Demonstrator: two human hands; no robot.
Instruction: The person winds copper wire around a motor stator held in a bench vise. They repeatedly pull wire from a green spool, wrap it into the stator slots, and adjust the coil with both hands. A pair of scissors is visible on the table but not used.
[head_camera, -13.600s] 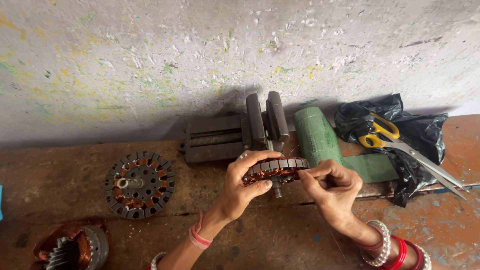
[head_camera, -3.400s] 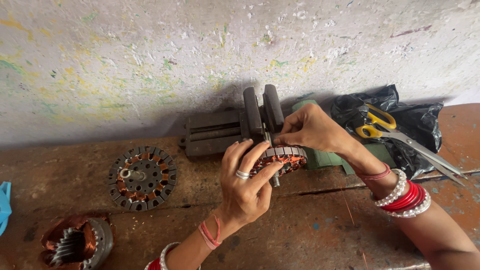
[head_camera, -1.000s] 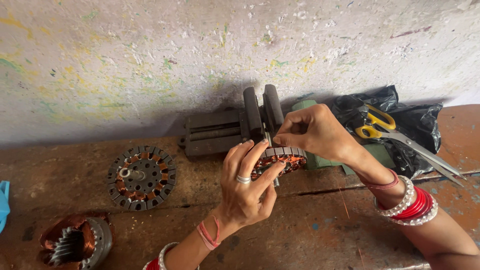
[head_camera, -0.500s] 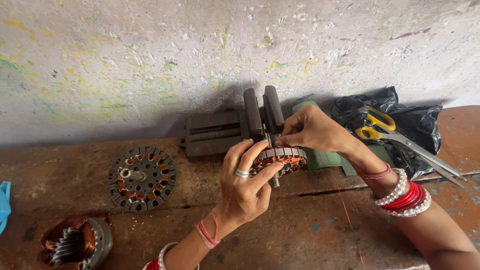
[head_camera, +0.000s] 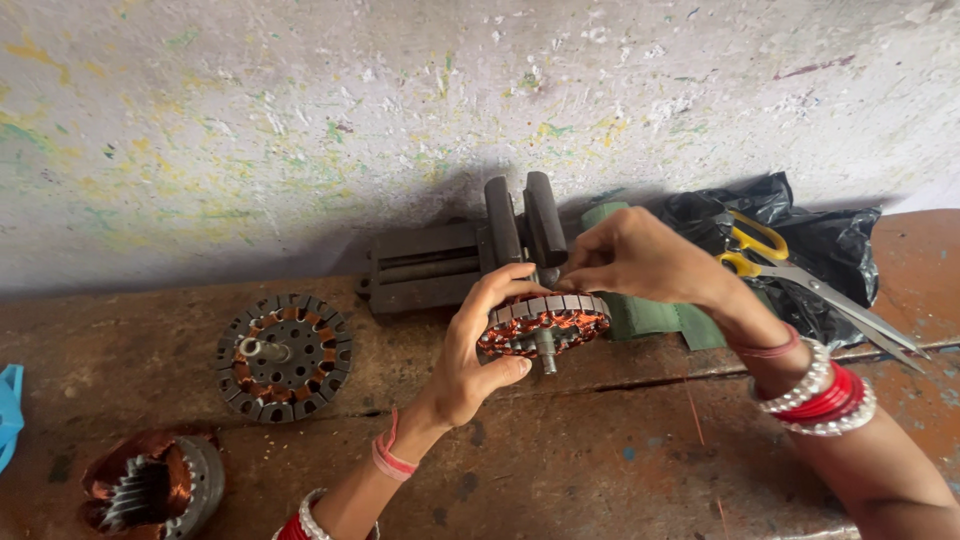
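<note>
1. Left hand (head_camera: 470, 350) grip wraps the stator (head_camera: 543, 322), held above the worktop (head_camera: 600, 450).
2. Right hand (head_camera: 640, 260) fingertips pinch at its top rim.
3. Stator: round, dark slotted rim, copper windings, short shaft below.
4. Vise (head_camera: 470, 250) behind; second stator (head_camera: 285, 355) left; scissors (head_camera: 800, 280) on black bag (head_camera: 840, 240).

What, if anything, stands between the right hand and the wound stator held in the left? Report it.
Nothing visible does. The right hand already has its fingertips at the top rim of the wound stator, which the left hand grips from the side.
</note>
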